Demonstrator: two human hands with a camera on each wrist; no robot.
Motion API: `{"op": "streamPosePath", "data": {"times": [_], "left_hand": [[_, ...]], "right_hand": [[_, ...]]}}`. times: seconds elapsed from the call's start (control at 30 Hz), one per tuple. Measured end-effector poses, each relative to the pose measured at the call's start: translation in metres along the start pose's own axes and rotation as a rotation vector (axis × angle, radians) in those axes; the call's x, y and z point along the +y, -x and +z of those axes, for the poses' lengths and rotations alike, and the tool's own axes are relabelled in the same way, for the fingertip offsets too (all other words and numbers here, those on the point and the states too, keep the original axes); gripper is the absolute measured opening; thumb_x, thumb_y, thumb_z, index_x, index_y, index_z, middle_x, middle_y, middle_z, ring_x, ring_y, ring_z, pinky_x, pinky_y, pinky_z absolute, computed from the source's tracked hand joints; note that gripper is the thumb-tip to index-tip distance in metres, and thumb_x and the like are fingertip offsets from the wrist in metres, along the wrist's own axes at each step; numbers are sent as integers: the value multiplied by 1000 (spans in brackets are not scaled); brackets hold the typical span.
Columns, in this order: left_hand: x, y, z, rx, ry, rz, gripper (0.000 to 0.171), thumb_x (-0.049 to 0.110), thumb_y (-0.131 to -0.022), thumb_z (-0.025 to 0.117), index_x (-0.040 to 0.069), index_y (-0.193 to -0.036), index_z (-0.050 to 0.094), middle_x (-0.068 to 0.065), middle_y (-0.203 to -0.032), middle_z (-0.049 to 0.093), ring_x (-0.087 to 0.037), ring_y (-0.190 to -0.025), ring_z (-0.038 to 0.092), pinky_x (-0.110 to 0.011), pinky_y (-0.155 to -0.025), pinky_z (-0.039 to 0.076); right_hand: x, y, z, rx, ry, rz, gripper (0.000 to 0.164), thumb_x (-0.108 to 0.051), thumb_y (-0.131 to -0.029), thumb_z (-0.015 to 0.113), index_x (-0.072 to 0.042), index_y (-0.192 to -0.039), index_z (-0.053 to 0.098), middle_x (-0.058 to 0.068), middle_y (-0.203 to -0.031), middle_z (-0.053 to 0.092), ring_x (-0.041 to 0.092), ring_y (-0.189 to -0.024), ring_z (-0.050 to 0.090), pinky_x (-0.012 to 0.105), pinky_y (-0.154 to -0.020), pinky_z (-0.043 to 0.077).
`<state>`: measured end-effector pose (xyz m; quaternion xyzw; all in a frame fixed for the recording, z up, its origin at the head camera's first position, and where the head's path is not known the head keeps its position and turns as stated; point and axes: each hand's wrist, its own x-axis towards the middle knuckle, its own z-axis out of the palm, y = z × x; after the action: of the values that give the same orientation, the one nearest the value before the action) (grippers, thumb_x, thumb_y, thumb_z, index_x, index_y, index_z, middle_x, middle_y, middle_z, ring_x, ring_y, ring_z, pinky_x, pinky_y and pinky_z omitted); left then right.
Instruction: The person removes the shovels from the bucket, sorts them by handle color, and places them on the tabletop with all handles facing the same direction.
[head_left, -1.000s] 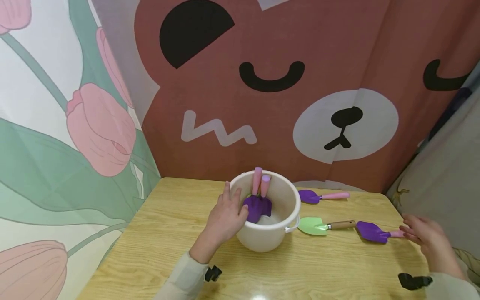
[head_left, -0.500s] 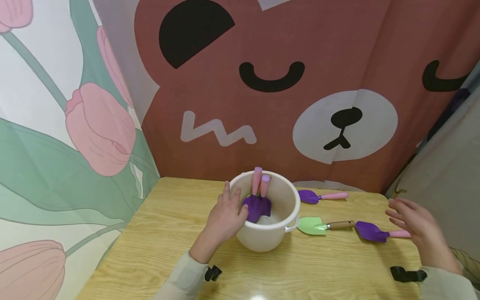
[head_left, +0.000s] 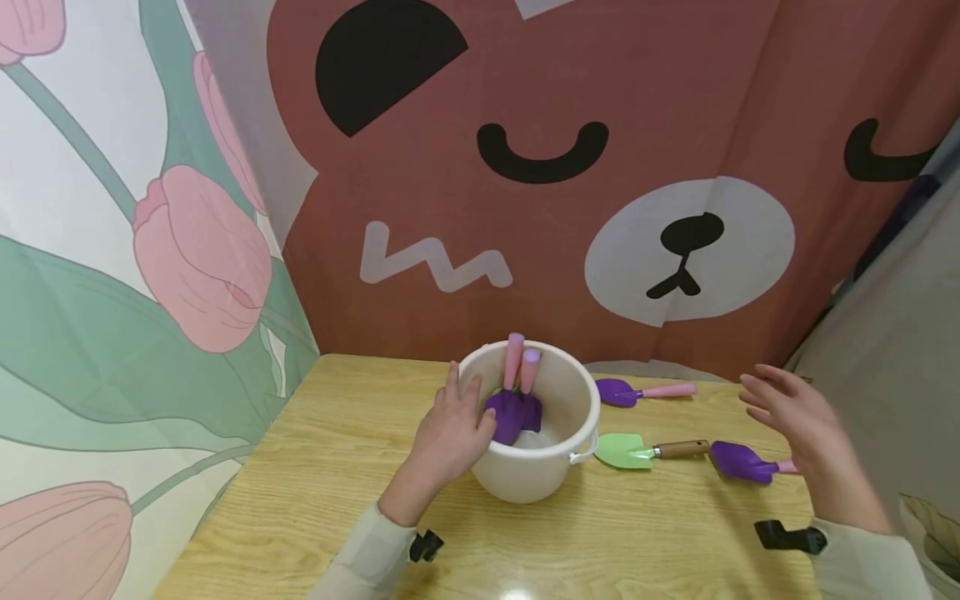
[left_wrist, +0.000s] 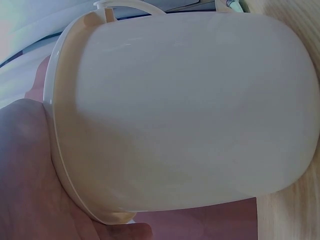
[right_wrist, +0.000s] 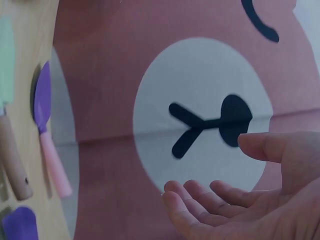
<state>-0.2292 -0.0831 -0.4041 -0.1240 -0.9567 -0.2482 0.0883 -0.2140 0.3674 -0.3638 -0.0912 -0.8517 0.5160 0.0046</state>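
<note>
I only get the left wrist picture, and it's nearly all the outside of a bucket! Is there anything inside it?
Observer: Yes! The head view shows at least two purple, pink-handled trowels in the white bucket, blades down.
Operator: Cool! Is the other hand holding one too?
Observer: No, the right hand's grip is empty, hovering above the wooden table.
Operator: Are any purple ones outside the bucket?
Observer: Yes, two lie on the table: a far purple trowel behind the green trowel, and a near purple trowel by the end of the green one's brown handle.
</note>
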Motion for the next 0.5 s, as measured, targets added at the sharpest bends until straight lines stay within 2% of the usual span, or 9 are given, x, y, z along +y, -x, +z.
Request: {"op": "streamPosePath", "data": {"times": [0.03,0.1,0.2,0.27,0.4,0.43,0.5], "left_hand": [[0,0,0,0,-1,1,66,44,-100,44,10,-156,39,-23,-167,11,-40,-141,39,-55,-95,50],[0,0,-1,-1,-1,2,66,44,-100,44,9,-156,39,-24,-167,12,-40,-141,39,-55,-95,50],[1,0,-2,1,-4,3,66,45,-100,43,9,-156,40,-25,-167,13,-40,-141,40,-55,-95,50],[0,1,-2,3,-7,4,66,45,-100,43,9,-156,40,-25,-166,13,-40,-141,40,-55,-95,50],[1,1,-2,0,-5,8,67,45,-100,43,9,-156,40,-25,-167,12,-40,-141,40,-55,-95,50],[1,1,-2,-1,-4,8,67,45,-100,43,9,-156,40,-25,-167,12,-40,-141,39,-55,-96,50],[1,1,-2,-3,-3,9,67,45,-100,42,9,-156,39,-25,-167,12,-40,-141,39,-55,-97,49]], "right_hand": [[-3,0,3,12,17,-21,92,-57,-101,47,0,-162,9,30,-156,33,2,-107,65,35,-95,54],[-9,0,8,31,50,-54,89,-55,-101,48,1,-161,13,25,-152,39,-18,-92,52,27,-84,57],[-17,1,16,40,43,-77,87,-54,-101,49,0,-161,15,20,-150,42,-17,-94,52,38,-94,54],[-22,1,22,46,42,-87,86,-54,-101,48,-1,-161,16,22,-152,40,-15,-96,51,50,-101,48],[-30,1,33,52,17,-111,86,-54,-101,50,-1,-161,19,23,-151,42,-13,-97,53,52,-104,46],[-33,1,36,49,5,-115,86,-54,-101,50,-1,-161,19,24,-151,41,-9,-100,54,55,-105,44],[-38,2,41,41,-15,-121,86,-55,-100,51,-2,-161,19,26,-153,40,8,-111,61,58,-107,41]]}}
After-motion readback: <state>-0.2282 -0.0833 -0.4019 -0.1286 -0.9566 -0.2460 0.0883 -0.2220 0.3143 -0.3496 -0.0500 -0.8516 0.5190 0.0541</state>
